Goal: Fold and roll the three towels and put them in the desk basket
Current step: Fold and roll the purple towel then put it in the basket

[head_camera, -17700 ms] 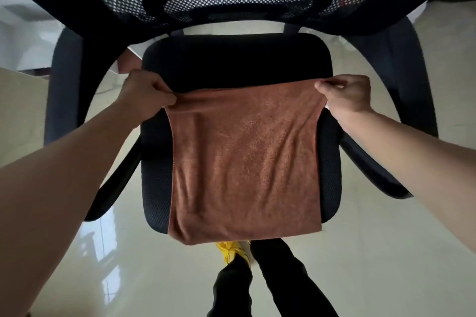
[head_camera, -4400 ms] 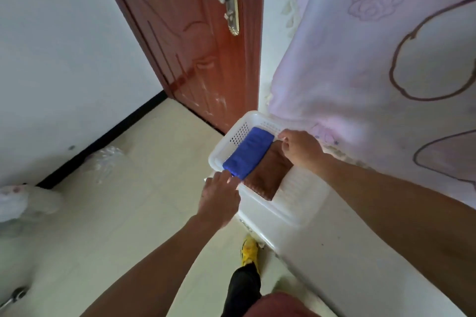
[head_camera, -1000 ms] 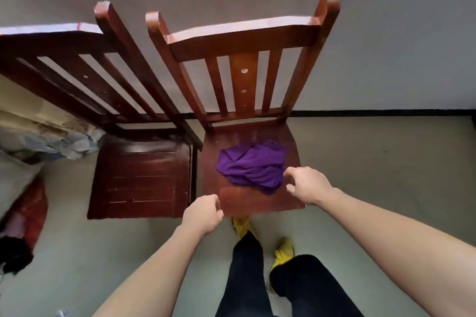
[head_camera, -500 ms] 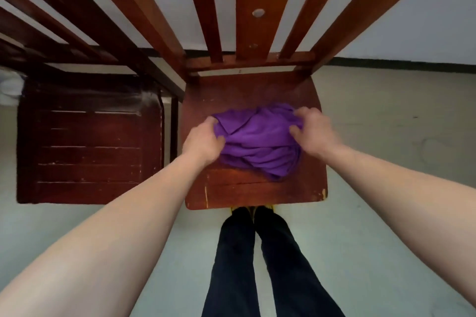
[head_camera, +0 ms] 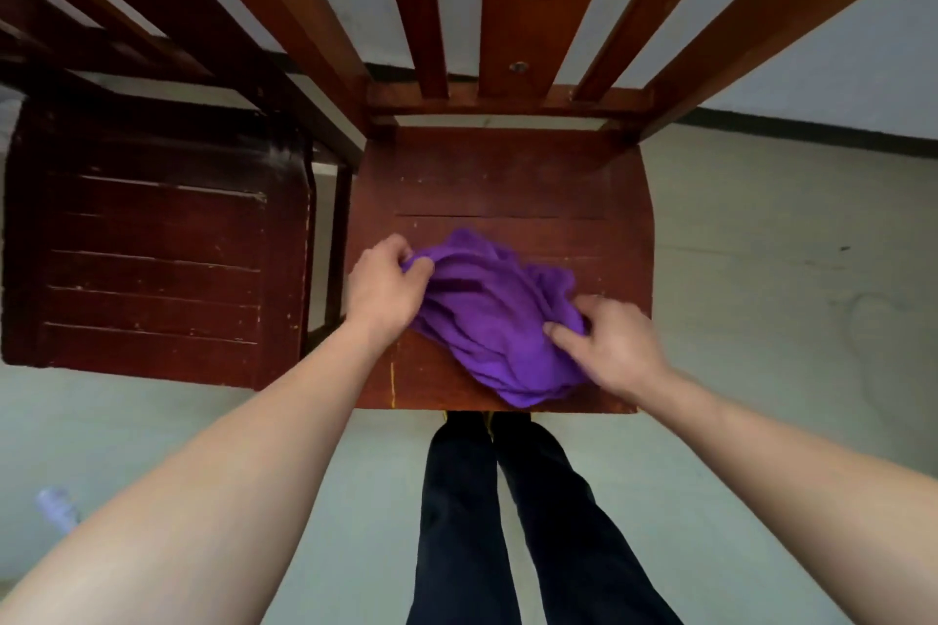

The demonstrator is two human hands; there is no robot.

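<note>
A crumpled purple towel (head_camera: 495,315) lies on the seat of a reddish wooden chair (head_camera: 507,178), reaching down to the seat's front edge. My left hand (head_camera: 383,287) pinches the towel's upper left part. My right hand (head_camera: 606,345) grips its right side, fingers closed into the cloth. The basket and the other two towels are out of view.
A second, darker wooden chair (head_camera: 152,249) stands close on the left. The chair's slatted back (head_camera: 507,5) rises near my head. My legs in dark trousers (head_camera: 507,523) stand at the seat's front. A pale tiled floor (head_camera: 786,320) surrounds the chairs.
Both hands took hold of the purple towel and pulled it toward the seat's front edge, my right hand dropping lower. The towel now lies stretched on a slant.
</note>
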